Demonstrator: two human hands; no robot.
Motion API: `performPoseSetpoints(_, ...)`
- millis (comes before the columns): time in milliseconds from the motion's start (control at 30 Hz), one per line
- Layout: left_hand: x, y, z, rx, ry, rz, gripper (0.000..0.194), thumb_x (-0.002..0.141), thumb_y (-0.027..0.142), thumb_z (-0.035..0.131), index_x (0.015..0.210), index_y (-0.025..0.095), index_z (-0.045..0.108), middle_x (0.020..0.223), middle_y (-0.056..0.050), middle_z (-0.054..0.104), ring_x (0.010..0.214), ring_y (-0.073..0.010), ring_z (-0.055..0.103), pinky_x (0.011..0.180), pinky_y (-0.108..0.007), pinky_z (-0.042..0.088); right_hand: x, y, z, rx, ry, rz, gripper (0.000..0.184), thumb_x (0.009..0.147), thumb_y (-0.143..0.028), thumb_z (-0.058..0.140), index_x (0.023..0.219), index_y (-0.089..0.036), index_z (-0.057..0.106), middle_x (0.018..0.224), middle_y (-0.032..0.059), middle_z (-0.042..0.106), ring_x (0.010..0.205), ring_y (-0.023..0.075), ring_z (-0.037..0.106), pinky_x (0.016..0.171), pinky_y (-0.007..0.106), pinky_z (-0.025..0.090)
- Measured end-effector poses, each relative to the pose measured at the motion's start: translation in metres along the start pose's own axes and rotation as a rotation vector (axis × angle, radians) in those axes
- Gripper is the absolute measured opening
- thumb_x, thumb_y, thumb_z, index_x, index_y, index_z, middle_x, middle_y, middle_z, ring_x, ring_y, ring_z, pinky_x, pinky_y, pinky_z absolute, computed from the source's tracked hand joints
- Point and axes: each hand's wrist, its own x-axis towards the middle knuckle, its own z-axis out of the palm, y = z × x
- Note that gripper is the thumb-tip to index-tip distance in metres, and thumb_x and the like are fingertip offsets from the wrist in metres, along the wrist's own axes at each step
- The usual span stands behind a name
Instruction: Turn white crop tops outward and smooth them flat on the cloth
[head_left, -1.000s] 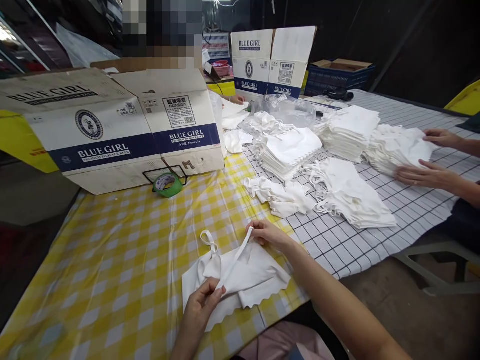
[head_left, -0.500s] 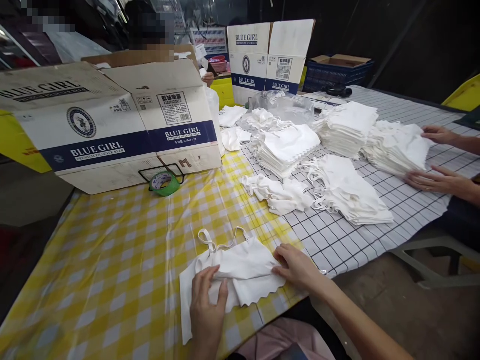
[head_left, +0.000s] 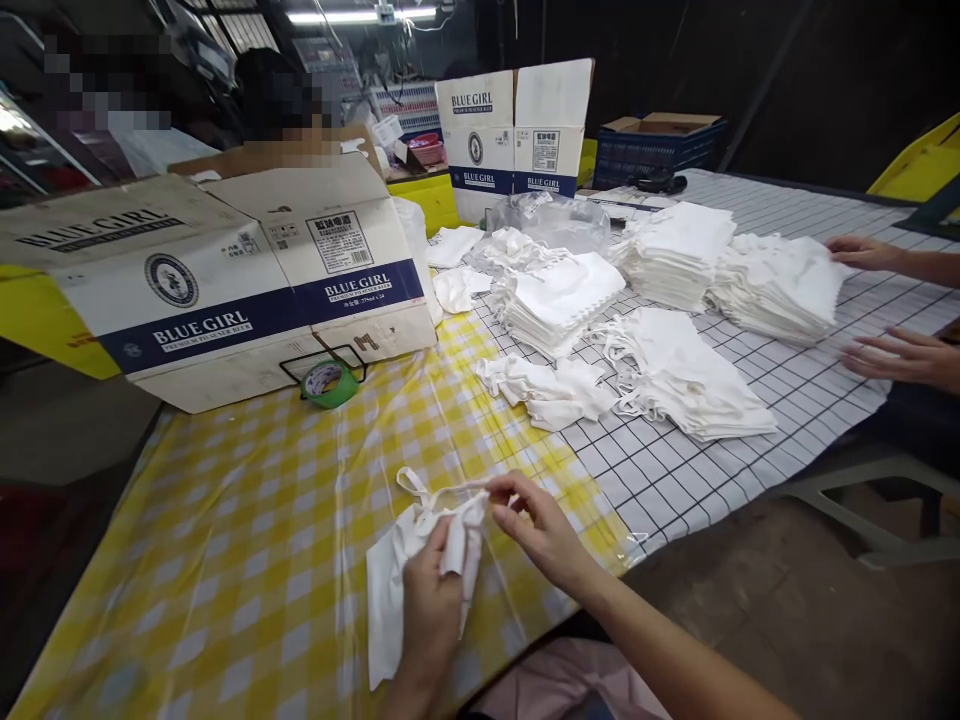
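A white camisole [head_left: 388,605] with thin straps and a scalloped hem lies partly bunched on the yellow checked tablecloth in front of me. My left hand [head_left: 433,595] is closed round a gathered fold of it, thumb on top. My right hand [head_left: 534,528] pinches a thin strap [head_left: 463,487] at the garment's upper right and holds it taut. Another strap loop [head_left: 412,483] stands up at the top. Beyond my hands lie a crumpled white garment heap [head_left: 551,388] and a neat stack of white camisoles [head_left: 690,375].
A large BLUE GIRL carton [head_left: 247,270] stands at the left, with a green tape roll [head_left: 330,385] before it. More white stacks [head_left: 559,300] lie towards the back. At the right, a co-worker's hands [head_left: 904,355] are near another stack [head_left: 780,285].
My left hand has gathered the camisole, which lay spread out before. My right hand has moved left from its edge to the strap. The co-worker's nearer hand has come off the stack.
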Motion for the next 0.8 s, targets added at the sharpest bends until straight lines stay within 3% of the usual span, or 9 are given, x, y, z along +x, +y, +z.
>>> performPoseSetpoints(100, 0.014, 0.041, -0.036, -0.345, 0.128, -0.222, 0.044, 0.073, 0.045, 0.063, 0.105, 0.015, 0.062, 0.091, -0.007, 0.070, 0.090, -0.0266, 0.064, 0.073, -0.032, 0.051, 0.006, 0.007, 0.003, -0.036, 0.010, -0.062, 0.042, 0.083, -0.037, 0.058, 0.121, -0.024, 0.047, 0.112, 0.0071, 0.055, 0.101, 0.0193, 0.053, 0.080, 0.030, 0.045)
performPoseSetpoints(167, 0.020, 0.068, -0.053, -0.578, 0.172, -0.283, 0.048, 0.071, 0.046, 0.065, 0.107, 0.014, 0.061, 0.086, -0.007, 0.071, 0.086, -0.0267, 0.065, 0.071, -0.033, 0.053, 0.006, 0.013, 0.008, -0.071, -0.026, -0.095, 0.058, 0.077, -0.040, 0.064, 0.128, -0.026, 0.041, 0.124, 0.0084, 0.050, 0.112, 0.0227, 0.048, 0.090, 0.035, 0.042)
performPoseSetpoints(267, 0.027, 0.102, -0.070, -0.770, 0.085, -0.307, 0.045, 0.073, 0.043, 0.063, 0.108, 0.016, 0.061, 0.085, -0.008, 0.072, 0.091, -0.0280, 0.065, 0.075, -0.036, 0.055, 0.005, 0.021, 0.015, -0.067, -0.001, -0.068, 0.078, 0.071, -0.044, 0.070, 0.136, -0.027, 0.031, 0.138, 0.0098, 0.038, 0.126, 0.0262, 0.037, 0.103, 0.043, 0.033)
performPoseSetpoints(367, 0.031, 0.129, -0.080, -0.832, -0.032, -0.339, 0.041, 0.076, 0.048, 0.056, 0.104, 0.019, 0.064, 0.085, -0.008, 0.072, 0.101, -0.0298, 0.062, 0.080, -0.038, 0.054, 0.007, 0.022, 0.010, 0.047, -0.029, 0.007, 0.085, 0.068, -0.044, 0.072, 0.139, -0.029, 0.027, 0.142, 0.0097, 0.035, 0.129, 0.0264, 0.034, 0.104, 0.045, 0.030)
performPoseSetpoints(433, 0.031, 0.145, -0.086, -0.840, -0.031, -0.349, 0.042, 0.076, 0.051, 0.053, 0.105, 0.021, 0.063, 0.087, -0.007, 0.072, 0.104, -0.0296, 0.061, 0.081, -0.040, 0.054, 0.009, 0.020, 0.001, 0.162, -0.100, 0.057, 0.081, 0.069, -0.041, 0.072, 0.137, -0.029, 0.031, 0.134, 0.0088, 0.046, 0.124, 0.0245, 0.041, 0.101, 0.043, 0.033)
performPoseSetpoints(533, 0.027, 0.163, -0.092, -0.846, 0.007, -0.323, 0.045, 0.079, 0.051, 0.050, 0.112, 0.023, 0.058, 0.092, -0.004, 0.071, 0.108, -0.0278, 0.059, 0.082, -0.042, 0.054, 0.011, 0.015, -0.017, 0.307, -0.282, 0.144, 0.046, 0.073, -0.038, 0.069, 0.114, -0.022, 0.056, 0.099, 0.0050, 0.064, 0.096, 0.0190, 0.059, 0.083, 0.033, 0.044)
performPoseSetpoints(633, 0.022, 0.168, -0.095, -0.883, 0.050, -0.269, 0.045, 0.080, 0.049, 0.050, 0.118, 0.026, 0.054, 0.097, -0.001, 0.070, 0.110, -0.0268, 0.057, 0.083, -0.042, 0.053, 0.008, 0.011, -0.037, 0.420, -0.387, 0.233, 0.023, 0.078, -0.038, 0.063, 0.086, -0.017, 0.062, 0.066, -0.0004, 0.062, 0.062, 0.0122, 0.059, 0.061, 0.025, 0.042)
performPoseSetpoints(733, 0.020, 0.158, -0.092, -0.918, 0.063, -0.264, 0.045, 0.081, 0.046, 0.050, 0.121, 0.026, 0.053, 0.101, -0.002, 0.070, 0.112, -0.0273, 0.056, 0.086, -0.042, 0.053, 0.007, 0.008, -0.062, 0.509, -0.289, 0.233, 0.020, 0.079, -0.038, 0.060, 0.081, -0.018, 0.057, 0.051, -0.0055, 0.052, 0.044, 0.0089, 0.048, 0.053, 0.024, 0.038)
performPoseSetpoints(800, 0.022, 0.148, -0.085, -0.945, 0.059, -0.254, 0.044, 0.083, 0.044, 0.048, 0.122, 0.024, 0.052, 0.103, -0.004, 0.070, 0.114, -0.0271, 0.055, 0.088, -0.042, 0.051, 0.009, 0.004, -0.078, 0.470, -0.170, 0.202, 0.020, 0.081, -0.038, 0.058, 0.080, -0.019, 0.056, 0.053, -0.0048, 0.052, 0.046, 0.0095, 0.047, 0.055, 0.025, 0.039)
